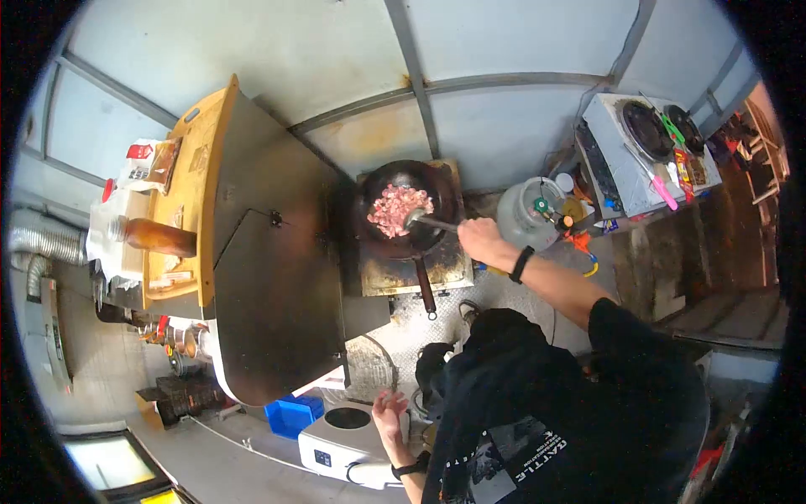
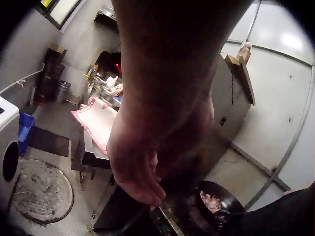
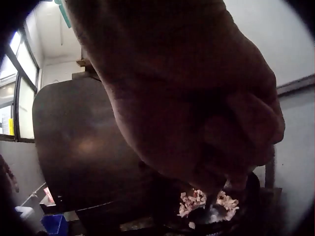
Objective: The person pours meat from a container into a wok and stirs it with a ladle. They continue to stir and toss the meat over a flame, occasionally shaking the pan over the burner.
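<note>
The right hand's point(image 1: 485, 241) fingers gripped a long utensil point(image 1: 441, 223); its head touched chopped meat point(image 1: 391, 212) inside the wok's point(image 1: 442, 189) rim; the left hand point(image 1: 389, 412), fingers loosely bent, hung in open air.

Wok point(image 1: 442, 193) on stove point(image 1: 457, 273), handle point(image 1: 426, 290) out past near edge. Meat pieces point(image 1: 391, 212) in wok; ladle point(image 1: 438, 223) at their right side. Gas cylinder point(image 1: 515, 210) right of stove, two-burner cooktop point(image 1: 619, 155) farther right. Metal panel point(image 1: 285, 286) off left edge.
</note>
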A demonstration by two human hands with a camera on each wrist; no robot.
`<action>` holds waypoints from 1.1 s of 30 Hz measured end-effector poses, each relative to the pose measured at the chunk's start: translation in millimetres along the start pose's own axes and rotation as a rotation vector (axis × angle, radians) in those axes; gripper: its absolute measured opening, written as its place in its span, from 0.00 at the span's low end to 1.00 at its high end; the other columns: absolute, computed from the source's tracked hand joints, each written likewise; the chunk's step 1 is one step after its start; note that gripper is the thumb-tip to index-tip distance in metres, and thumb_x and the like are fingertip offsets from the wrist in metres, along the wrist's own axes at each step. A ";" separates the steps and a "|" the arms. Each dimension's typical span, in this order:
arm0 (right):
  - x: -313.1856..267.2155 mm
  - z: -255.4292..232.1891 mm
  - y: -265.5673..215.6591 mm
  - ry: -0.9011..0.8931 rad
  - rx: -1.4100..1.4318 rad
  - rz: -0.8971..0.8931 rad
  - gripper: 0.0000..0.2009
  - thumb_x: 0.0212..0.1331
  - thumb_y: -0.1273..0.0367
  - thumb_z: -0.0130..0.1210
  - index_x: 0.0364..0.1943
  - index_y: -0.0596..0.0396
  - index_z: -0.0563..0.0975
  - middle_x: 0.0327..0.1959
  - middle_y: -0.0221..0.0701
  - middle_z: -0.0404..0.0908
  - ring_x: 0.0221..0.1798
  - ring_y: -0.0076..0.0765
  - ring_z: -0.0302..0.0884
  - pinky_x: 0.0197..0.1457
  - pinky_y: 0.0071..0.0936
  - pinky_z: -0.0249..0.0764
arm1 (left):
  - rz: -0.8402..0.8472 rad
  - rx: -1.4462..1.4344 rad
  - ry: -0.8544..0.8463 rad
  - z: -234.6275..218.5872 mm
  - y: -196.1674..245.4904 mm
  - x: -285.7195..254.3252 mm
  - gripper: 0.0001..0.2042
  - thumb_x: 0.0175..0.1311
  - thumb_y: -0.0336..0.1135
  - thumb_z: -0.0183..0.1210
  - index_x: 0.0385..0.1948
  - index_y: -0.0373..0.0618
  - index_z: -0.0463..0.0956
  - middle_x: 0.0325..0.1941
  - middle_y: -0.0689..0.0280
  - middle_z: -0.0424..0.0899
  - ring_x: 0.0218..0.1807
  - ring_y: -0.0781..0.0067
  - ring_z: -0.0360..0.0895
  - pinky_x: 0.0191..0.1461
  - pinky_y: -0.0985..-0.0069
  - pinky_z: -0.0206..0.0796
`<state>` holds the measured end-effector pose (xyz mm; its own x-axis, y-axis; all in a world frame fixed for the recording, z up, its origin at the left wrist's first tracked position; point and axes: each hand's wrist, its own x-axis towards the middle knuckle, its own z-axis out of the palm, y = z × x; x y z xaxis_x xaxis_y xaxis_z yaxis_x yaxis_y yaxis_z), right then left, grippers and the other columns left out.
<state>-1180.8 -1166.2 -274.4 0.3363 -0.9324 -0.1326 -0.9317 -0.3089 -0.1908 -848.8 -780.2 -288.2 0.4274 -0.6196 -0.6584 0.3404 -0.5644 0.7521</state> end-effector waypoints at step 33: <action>55.0 61.4 -45.1 -0.116 0.402 0.222 0.15 0.64 0.65 0.49 0.34 0.68 0.79 0.39 0.56 0.81 0.44 0.61 0.81 0.48 0.52 0.77 | 0.006 -0.237 0.179 3.2 -49.7 -57.6 0.14 0.64 0.23 0.49 0.51 0.37 0.69 0.39 0.51 0.83 0.35 0.61 0.83 0.41 0.68 0.79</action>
<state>-1111.8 -1192.0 -332.8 0.1697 -0.9335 -0.3158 -0.8635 0.0136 -0.5042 -893.1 -718.3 -287.7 0.5637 -0.5047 -0.6538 0.5146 -0.4045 0.7560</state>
